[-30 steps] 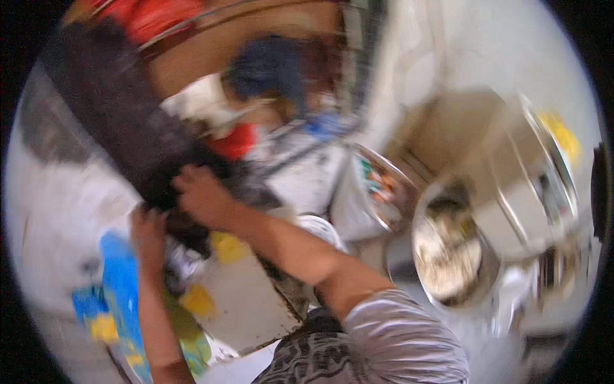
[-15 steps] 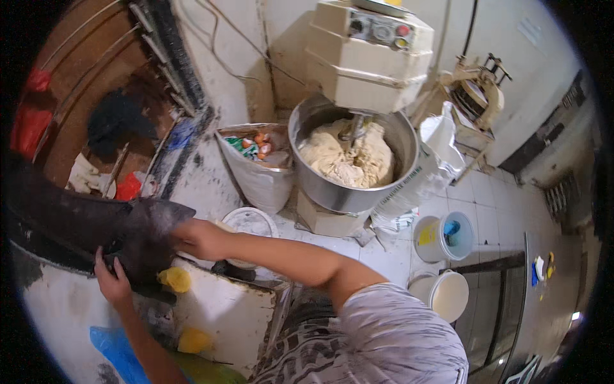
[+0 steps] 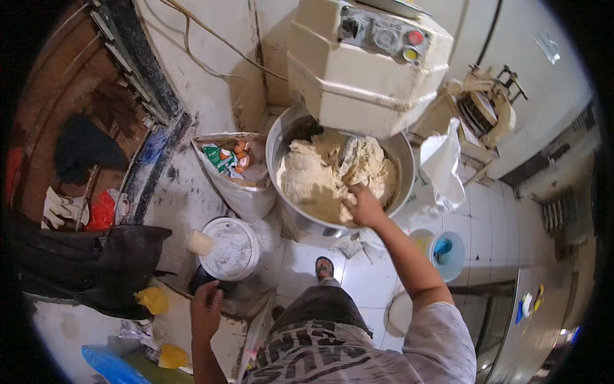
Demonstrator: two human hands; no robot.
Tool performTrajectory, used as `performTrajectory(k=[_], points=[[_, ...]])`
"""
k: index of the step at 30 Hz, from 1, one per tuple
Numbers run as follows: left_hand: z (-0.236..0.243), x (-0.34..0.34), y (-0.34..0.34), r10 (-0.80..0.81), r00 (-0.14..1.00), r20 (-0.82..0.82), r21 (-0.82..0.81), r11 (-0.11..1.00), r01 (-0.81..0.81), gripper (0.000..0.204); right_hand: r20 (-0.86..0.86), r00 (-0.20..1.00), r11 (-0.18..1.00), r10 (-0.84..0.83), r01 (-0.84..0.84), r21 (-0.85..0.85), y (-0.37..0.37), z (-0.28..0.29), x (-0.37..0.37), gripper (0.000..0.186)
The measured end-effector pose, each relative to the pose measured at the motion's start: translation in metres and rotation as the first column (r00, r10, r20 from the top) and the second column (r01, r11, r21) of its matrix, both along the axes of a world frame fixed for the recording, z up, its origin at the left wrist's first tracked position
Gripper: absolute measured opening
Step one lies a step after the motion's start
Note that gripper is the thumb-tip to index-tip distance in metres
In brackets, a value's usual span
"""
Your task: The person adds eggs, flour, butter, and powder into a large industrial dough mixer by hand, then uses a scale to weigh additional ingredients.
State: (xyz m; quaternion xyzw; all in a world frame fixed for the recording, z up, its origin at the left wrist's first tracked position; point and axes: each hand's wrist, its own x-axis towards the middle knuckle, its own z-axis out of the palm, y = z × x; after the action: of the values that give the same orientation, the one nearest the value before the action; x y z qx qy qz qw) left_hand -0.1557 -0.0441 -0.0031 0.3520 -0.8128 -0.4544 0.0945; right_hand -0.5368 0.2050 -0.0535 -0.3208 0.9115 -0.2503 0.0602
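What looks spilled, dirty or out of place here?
The white bucket left of the mixer bowl looks odd: its top is smeared with greyish residue. Dark smudges also mar the pale surface left of the white sack. The right hand is at the dough, inside the bowl; no spill stands out.

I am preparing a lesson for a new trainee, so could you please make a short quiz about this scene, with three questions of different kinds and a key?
1. Choose one. Where is the right hand?
a) over the black cloth
b) inside the blue bucket
c) at the dough in the metal bowl

2. True or false: The left hand is apart from the metal bowl.

3. Fill the gap: On the mixer's control panel, the button just above the yellow button is ____.

Key: 1. c; 2. true; 3. red
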Motion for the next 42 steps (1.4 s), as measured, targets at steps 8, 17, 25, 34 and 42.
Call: performTrajectory(k=[8,17,25,34,42], points=[[0.009,-0.111,0.053,-0.083,0.996,0.019,0.032,0.996,0.083,0.028,-0.098,0.789,0.716,0.606,-0.487,0.500,-0.096,-0.102,-0.063,0.080],[-0.030,-0.097,0.070,0.167,0.964,0.207,0.097,0.977,-0.190,0.025,0.190,0.746,0.620,0.638,-0.645,0.447,-0.100,-0.172,-0.088,0.045],[-0.042,-0.107,0.035,0.040,0.990,0.132,0.081,0.995,-0.051,0.027,0.216,0.730,0.406,0.648,-0.571,0.714,-0.061,-0.169,-0.078,0.026],[-0.024,-0.119,-0.012,-0.185,0.979,0.088,0.081,0.981,0.178,0.026,0.326,0.923,0.769,0.202,-0.356,0.531,-0.128,-0.070,-0.077,0.029],[-0.019,-0.092,-0.048,-0.150,0.972,0.183,0.102,0.986,0.133,0.027,0.539,0.788,0.383,0.297,-0.616,0.689,-0.136,-0.108,-0.075,0.025]])
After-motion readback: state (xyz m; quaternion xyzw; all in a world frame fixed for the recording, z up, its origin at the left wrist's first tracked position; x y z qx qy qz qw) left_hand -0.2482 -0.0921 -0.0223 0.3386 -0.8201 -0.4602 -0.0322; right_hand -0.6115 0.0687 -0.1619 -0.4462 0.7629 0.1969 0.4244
